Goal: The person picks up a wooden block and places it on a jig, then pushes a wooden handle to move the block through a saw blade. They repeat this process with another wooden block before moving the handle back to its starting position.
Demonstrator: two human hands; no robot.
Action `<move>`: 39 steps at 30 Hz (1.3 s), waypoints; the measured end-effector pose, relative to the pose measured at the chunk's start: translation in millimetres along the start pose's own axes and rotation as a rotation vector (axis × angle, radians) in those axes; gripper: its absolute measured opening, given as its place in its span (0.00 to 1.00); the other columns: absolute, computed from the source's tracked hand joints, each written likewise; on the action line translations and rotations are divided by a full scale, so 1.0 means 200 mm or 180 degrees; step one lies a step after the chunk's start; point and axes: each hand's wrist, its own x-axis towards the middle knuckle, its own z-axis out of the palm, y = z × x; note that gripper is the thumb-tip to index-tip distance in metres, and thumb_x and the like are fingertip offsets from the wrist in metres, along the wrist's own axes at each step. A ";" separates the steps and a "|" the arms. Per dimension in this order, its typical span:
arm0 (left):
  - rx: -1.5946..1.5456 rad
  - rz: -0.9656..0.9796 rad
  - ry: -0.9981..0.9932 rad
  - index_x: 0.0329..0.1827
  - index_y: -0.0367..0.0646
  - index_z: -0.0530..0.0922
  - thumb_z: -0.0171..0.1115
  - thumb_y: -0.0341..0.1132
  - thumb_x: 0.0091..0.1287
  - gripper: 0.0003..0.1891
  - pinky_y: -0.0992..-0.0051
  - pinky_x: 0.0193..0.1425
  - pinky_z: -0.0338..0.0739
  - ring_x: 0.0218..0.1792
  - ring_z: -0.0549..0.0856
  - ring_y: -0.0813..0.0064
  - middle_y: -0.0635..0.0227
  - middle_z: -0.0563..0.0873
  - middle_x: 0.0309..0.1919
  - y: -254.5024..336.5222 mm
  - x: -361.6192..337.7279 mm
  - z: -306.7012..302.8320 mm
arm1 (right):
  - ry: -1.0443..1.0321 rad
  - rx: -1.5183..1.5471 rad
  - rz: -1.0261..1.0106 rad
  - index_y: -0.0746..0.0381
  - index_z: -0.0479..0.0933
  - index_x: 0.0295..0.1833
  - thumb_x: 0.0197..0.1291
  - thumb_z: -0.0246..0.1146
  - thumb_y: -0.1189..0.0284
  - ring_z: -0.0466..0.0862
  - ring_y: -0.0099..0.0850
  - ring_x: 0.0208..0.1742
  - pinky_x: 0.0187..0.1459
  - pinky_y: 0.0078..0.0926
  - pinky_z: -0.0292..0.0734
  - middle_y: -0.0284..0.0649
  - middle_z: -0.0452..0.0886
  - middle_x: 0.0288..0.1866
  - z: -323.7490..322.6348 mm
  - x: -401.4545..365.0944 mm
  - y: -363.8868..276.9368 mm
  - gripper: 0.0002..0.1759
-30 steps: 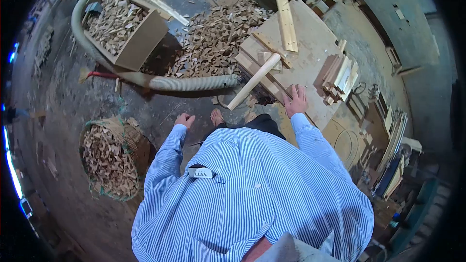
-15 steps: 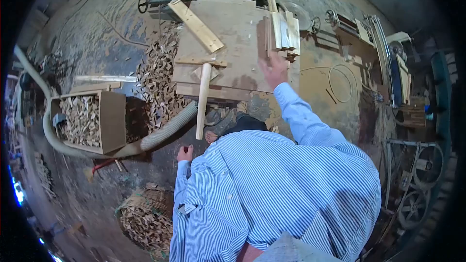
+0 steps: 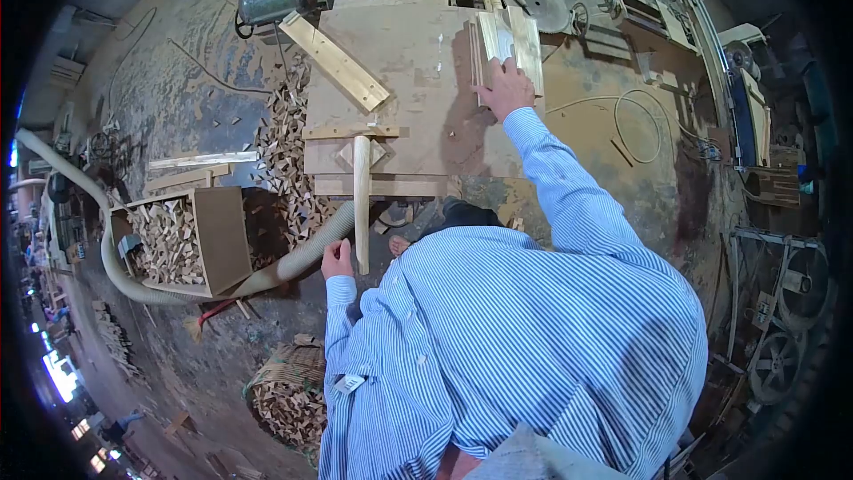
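My right hand (image 3: 508,89) is on the stack of pale wooden strips (image 3: 528,43) at the right side of the worktable. Its fingers bend over a strip's near end, with the thumb at the left side; the exact grip is partly hidden under the palm. Below the table's front edge, my left hand (image 3: 338,260) hangs with its fingers curled and nothing visible in them. Just right of it, a round wooden post (image 3: 362,204) juts from the table edge toward me.
A thick board (image 3: 334,62) and a crosswise batten (image 3: 351,132) lie on the worktable (image 3: 418,62). A ridged hose (image 3: 311,258) loops around a box (image 3: 222,236) of wood offcuts. A basket (image 3: 289,400) of offcuts stands lower left. A round saw blade (image 3: 538,7) is behind the strips.
My right hand has moved farther forward over the strips, its fingers now bent down on them. My left hand has risen slightly, closer to the post. The view has shifted a little.
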 end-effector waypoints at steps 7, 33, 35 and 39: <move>0.0443 0.0437 0.0065 0.47 0.32 0.83 0.70 0.41 0.71 0.17 0.69 0.48 0.82 0.38 0.87 0.70 0.58 0.90 0.37 0.24 -0.04 0.05 | 0.0292 0.0025 0.0018 0.61 0.74 0.65 0.61 0.72 0.56 0.84 0.46 0.52 0.53 0.43 0.83 0.46 0.76 0.54 0.09 -0.04 -0.03 0.32; -0.2854 -0.0239 -0.0821 0.63 0.37 0.75 0.60 0.43 0.80 0.19 0.73 0.48 0.86 0.45 0.88 0.71 0.63 0.86 0.49 0.81 -0.03 0.02 | -0.3548 0.6130 0.0476 0.67 0.75 0.71 0.76 0.60 0.71 0.85 0.25 0.44 0.47 0.25 0.82 0.38 0.87 0.52 -0.01 -0.61 -0.75 0.22; -0.4045 -0.0729 -0.0816 0.62 0.41 0.77 0.58 0.49 0.79 0.21 0.67 0.49 0.86 0.44 0.89 0.67 0.61 0.86 0.49 0.88 0.01 -0.01 | -0.4035 0.5638 0.0316 0.67 0.75 0.71 0.76 0.61 0.70 0.84 0.24 0.44 0.48 0.25 0.82 0.37 0.87 0.52 -0.07 -0.70 -0.92 0.22; -0.4562 -0.0799 -0.0019 0.62 0.44 0.74 0.57 0.51 0.79 0.21 0.59 0.54 0.85 0.48 0.87 0.64 0.63 0.85 0.46 0.75 -0.04 -0.25 | -0.4141 0.4011 -0.1637 0.68 0.79 0.67 0.73 0.66 0.65 0.83 0.20 0.44 0.49 0.22 0.80 0.34 0.87 0.48 -0.11 -0.82 -1.20 0.23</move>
